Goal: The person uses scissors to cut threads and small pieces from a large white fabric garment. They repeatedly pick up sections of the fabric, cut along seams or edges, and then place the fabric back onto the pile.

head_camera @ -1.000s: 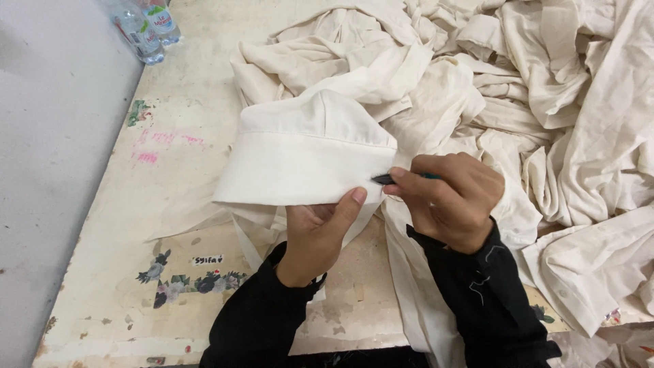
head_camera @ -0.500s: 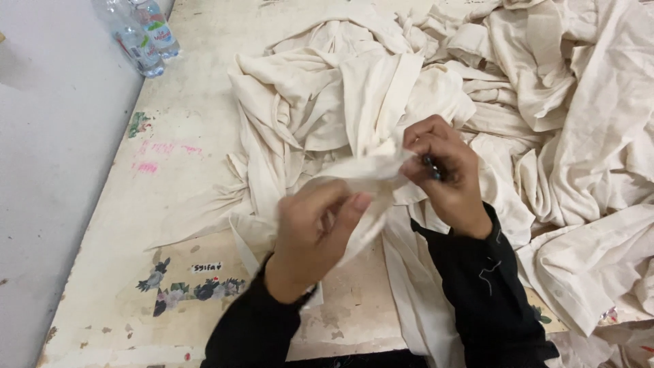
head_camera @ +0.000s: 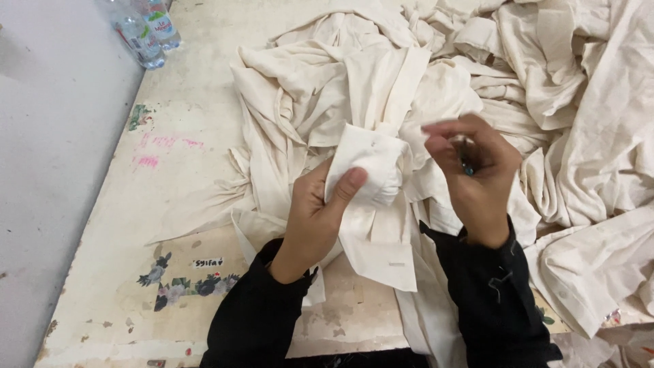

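With the left hand pinching the cream cotton shirt cuff near the middle of the worn tabletop, keep it taut while the right hand, closed on a small dark tool, works just right of it.

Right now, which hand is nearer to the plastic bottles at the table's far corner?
Left. The left hand grips a cream fabric piece mid-table, below and right of the plastic bottles. The right hand, holding a small dark tool, is farther right.

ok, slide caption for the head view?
Left hand grips a cream cloth cuff; right hand holds a small dark tool beside it.
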